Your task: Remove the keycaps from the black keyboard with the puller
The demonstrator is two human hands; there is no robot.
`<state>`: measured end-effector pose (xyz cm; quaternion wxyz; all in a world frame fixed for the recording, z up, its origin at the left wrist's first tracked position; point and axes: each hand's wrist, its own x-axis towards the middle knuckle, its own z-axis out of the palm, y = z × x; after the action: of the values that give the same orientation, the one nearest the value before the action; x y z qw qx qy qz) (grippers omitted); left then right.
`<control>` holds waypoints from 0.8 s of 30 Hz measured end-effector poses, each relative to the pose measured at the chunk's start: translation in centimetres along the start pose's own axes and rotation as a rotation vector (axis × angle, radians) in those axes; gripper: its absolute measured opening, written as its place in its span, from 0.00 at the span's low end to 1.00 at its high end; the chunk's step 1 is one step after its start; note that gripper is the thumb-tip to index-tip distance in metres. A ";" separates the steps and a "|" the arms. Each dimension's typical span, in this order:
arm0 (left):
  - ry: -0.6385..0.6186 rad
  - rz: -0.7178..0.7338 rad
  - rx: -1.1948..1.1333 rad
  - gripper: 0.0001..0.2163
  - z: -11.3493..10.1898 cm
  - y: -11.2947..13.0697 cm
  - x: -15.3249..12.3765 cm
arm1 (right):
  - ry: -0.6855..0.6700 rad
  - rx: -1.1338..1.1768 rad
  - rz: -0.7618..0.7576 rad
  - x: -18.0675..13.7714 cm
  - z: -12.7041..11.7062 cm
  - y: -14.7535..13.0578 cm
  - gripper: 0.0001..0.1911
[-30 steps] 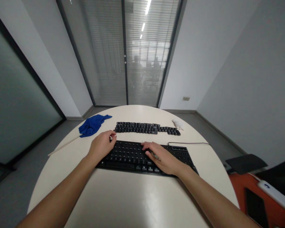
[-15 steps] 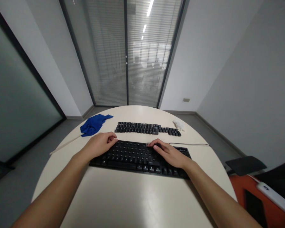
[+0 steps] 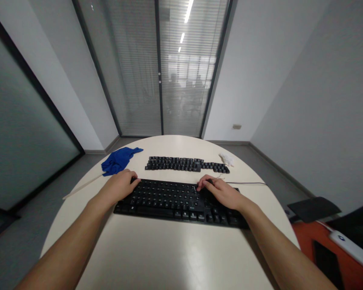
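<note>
A black keyboard [image 3: 166,197] lies across the table in front of me. Most of its upper rows show bare key sockets, while keycaps sit along the front row. My left hand [image 3: 118,187] grips the keyboard's far left corner, thumb on top. Over the keyboard's right part, my right hand [image 3: 219,193] is closed with its fingers pinched around a thin wire keycap puller [image 3: 196,187], mostly hidden by the fingers. Fine wire also shows just beyond the knuckles. Behind the keyboard, removed black keycaps [image 3: 175,164] are laid out in rows.
A blue cloth [image 3: 119,160] and a pale stick [image 3: 83,186] lie at the table's left. A crumpled white tissue [image 3: 227,159] rests at the back right. The keyboard's black cable [image 3: 248,183] runs off the right edge of the round table [image 3: 139,253]. An orange chair [image 3: 305,241] stands right.
My right hand has shifted slightly right along the keyboard with the puller. My left hand has slid left to the keyboard's corner.
</note>
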<state>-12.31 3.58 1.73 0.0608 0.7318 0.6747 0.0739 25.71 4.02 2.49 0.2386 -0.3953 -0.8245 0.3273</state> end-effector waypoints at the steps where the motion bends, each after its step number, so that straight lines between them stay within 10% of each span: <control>1: 0.005 0.017 -0.016 0.17 0.1 0.3 0.0 | 0.024 -0.031 0.013 0.0 -0.2 0.1 0.22; 11: -0.074 0.339 -0.436 0.17 1.7 6.3 -2.0 | 0.328 -0.512 0.416 -0.2 -2.2 1.9 0.19; 24: -0.255 0.600 -0.495 0.31 1.1 6.6 -2.8 | 0.151 0.107 0.006 0.4 2.7 -2.6 0.19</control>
<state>-5.92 0.26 1.84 0.2939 0.8629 0.3800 0.1572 22.44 2.14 2.69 0.3197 -0.4079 -0.7844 0.3407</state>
